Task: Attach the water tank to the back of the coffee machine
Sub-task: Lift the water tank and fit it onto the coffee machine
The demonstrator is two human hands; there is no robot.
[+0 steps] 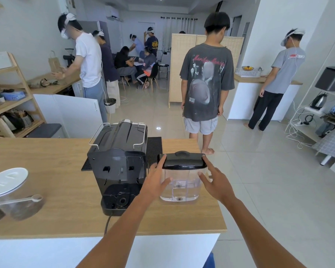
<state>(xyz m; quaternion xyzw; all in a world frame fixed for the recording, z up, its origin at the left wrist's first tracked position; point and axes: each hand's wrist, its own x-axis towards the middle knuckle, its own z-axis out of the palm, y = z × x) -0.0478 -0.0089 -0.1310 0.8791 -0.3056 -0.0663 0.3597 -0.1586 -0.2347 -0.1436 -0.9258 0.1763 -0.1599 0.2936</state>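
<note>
A clear plastic water tank (184,187) with a black lid (183,160) stands upright on the wooden counter (56,161), just right of the black coffee machine (118,163). The machine's back faces me, showing its empty tank seat (120,200) at the bottom. My left hand (157,182) is against the tank's left side, fingers spread, index finger up at the lid. My right hand (216,181) is at the tank's right side, fingers spread, index finger touching the lid's corner. Neither hand is closed around the tank.
A black mat (153,147) lies behind the machine. A clear jar (6,192) with a white lid and a scoop stands at the counter's left. The machine's cord (107,223) hangs over the near edge. The counter's right edge is close to the tank. Several people stand beyond.
</note>
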